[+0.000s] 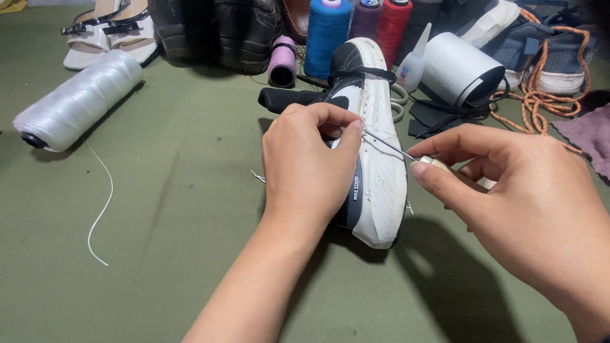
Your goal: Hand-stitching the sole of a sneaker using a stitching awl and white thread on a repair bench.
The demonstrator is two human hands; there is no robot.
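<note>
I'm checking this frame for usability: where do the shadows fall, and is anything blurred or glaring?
Head view: light comes from upper left, so the right hand and the sneaker cast dark shadows toward the lower right on the green cloth; the left hand and awl are sharp; the white thread spool shows only mild sheen; top corners look slightly stretched.

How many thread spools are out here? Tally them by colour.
White spool: 1
Pink spool: 1
Blue spool: 1
Purple spool: 1
Red spool: 1
Total: 5
</note>
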